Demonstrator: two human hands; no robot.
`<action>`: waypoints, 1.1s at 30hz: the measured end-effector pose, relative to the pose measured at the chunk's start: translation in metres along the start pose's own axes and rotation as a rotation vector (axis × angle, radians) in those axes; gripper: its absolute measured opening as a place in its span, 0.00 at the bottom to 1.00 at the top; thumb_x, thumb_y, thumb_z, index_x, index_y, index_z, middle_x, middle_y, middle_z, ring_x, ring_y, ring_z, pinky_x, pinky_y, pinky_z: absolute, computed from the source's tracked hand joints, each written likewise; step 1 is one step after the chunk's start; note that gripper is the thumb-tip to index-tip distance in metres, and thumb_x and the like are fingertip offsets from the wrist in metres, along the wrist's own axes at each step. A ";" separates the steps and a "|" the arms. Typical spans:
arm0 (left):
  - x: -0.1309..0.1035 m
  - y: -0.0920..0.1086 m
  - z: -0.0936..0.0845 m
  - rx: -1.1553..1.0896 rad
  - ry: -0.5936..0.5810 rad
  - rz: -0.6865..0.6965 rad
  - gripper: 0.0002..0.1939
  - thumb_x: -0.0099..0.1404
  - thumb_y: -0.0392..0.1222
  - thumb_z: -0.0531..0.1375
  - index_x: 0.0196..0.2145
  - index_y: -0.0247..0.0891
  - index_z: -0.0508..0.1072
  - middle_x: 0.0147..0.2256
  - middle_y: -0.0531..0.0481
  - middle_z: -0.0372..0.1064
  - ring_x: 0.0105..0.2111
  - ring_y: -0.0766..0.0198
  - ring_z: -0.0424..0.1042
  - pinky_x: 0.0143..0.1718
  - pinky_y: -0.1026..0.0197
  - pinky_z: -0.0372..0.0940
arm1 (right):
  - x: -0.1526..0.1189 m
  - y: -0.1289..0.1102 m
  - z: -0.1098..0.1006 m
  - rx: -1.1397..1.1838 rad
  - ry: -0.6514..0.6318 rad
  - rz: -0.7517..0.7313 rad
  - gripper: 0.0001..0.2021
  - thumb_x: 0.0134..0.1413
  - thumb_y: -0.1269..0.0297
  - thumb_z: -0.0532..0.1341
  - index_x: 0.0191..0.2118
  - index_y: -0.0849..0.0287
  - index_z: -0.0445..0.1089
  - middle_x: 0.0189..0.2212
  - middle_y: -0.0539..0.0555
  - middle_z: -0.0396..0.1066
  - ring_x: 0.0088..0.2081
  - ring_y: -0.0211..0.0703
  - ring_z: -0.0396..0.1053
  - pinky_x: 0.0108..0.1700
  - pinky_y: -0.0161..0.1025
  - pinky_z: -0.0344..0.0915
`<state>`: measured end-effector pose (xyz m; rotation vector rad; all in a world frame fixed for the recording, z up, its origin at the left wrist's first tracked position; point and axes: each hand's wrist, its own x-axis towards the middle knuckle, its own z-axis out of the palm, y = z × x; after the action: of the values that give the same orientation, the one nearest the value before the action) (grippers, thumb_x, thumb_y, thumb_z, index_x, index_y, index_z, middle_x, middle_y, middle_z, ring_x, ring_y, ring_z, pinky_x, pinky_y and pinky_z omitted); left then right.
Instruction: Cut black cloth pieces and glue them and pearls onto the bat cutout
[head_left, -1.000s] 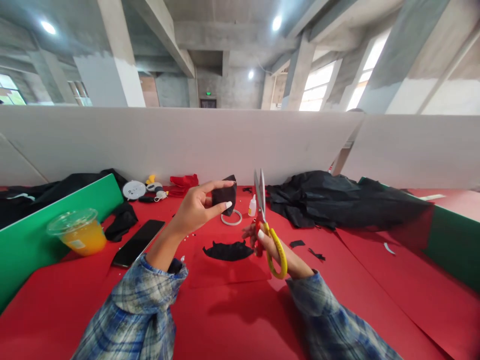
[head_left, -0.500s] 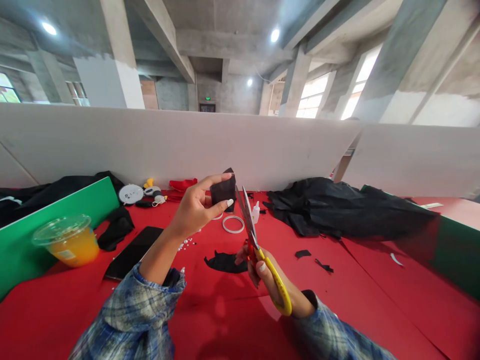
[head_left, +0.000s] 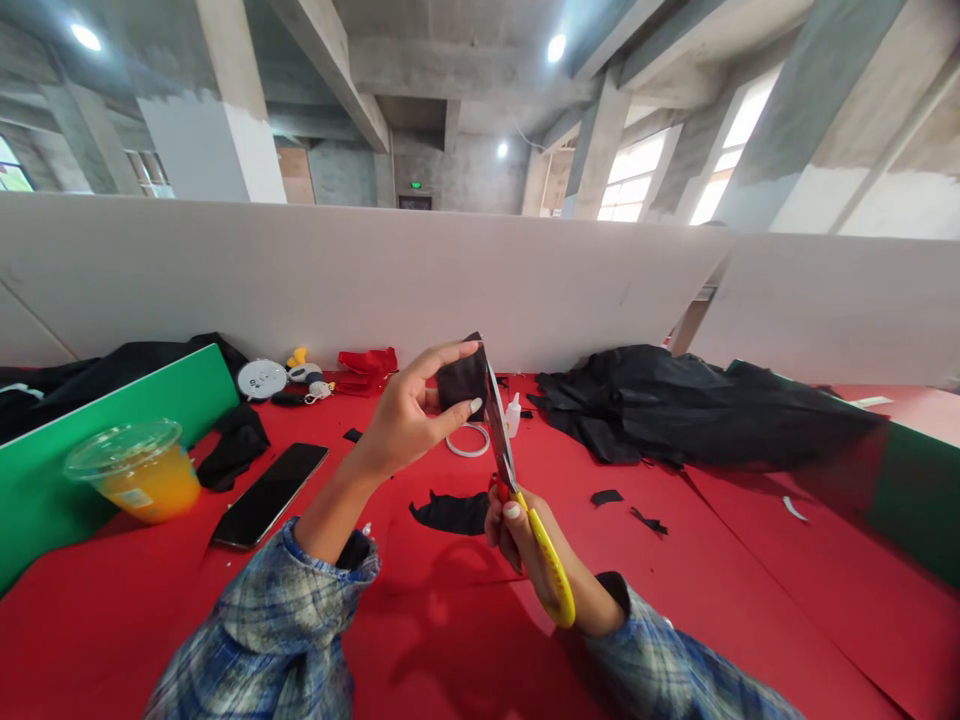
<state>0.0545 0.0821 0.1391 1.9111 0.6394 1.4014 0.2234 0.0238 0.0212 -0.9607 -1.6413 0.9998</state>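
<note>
My left hand [head_left: 409, 410] pinches a small black cloth piece [head_left: 463, 382] between thumb and fingers, raised above the red table [head_left: 442, 650]. Yellow-and-red scissors [head_left: 551, 565] are in my right hand [head_left: 536, 540], pointing up. Their blades lie along the right edge of the cloth and look nearly closed; whether they touch it I cannot tell. Below the hands lies a torn black scrap [head_left: 454, 513] on the table. A white ring [head_left: 468, 440] and a small white bottle [head_left: 513, 416] sit behind the scissors.
At the left are a cup of orange drink [head_left: 146, 485], a black phone [head_left: 274, 495] and a green panel [head_left: 206, 385]. A large black cloth heap [head_left: 675, 410] lies at the right, near small black scraps [head_left: 606, 497]. A white partition [head_left: 360, 290] stands behind.
My left hand and the black cloth have moved slightly right, toward the scissors. The blades have come closer together and now lie against the cloth's right side in view.
</note>
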 end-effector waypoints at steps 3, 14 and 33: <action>-0.001 -0.001 0.002 0.001 -0.006 0.012 0.25 0.58 0.34 0.62 0.54 0.37 0.68 0.57 0.43 0.65 0.43 0.58 0.76 0.40 0.61 0.77 | 0.000 -0.002 -0.001 -0.046 0.017 0.028 0.31 0.56 0.32 0.43 0.24 0.57 0.59 0.16 0.46 0.55 0.16 0.32 0.51 0.18 0.33 0.47; -0.003 -0.002 0.003 0.055 0.004 0.048 0.25 0.58 0.33 0.62 0.54 0.37 0.68 0.58 0.43 0.64 0.44 0.58 0.75 0.41 0.60 0.77 | 0.000 -0.005 0.000 -0.065 0.032 0.054 0.32 0.54 0.30 0.43 0.23 0.57 0.58 0.14 0.46 0.55 0.16 0.33 0.52 0.18 0.33 0.48; -0.003 -0.001 0.001 0.045 0.010 0.041 0.25 0.57 0.34 0.63 0.53 0.40 0.68 0.58 0.44 0.64 0.43 0.59 0.76 0.39 0.61 0.77 | 0.000 -0.006 -0.002 -0.107 0.037 0.058 0.32 0.55 0.30 0.43 0.22 0.56 0.58 0.13 0.46 0.55 0.16 0.34 0.53 0.19 0.33 0.49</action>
<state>0.0547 0.0801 0.1361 1.9635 0.6443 1.4339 0.2245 0.0221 0.0272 -1.0977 -1.6574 0.9355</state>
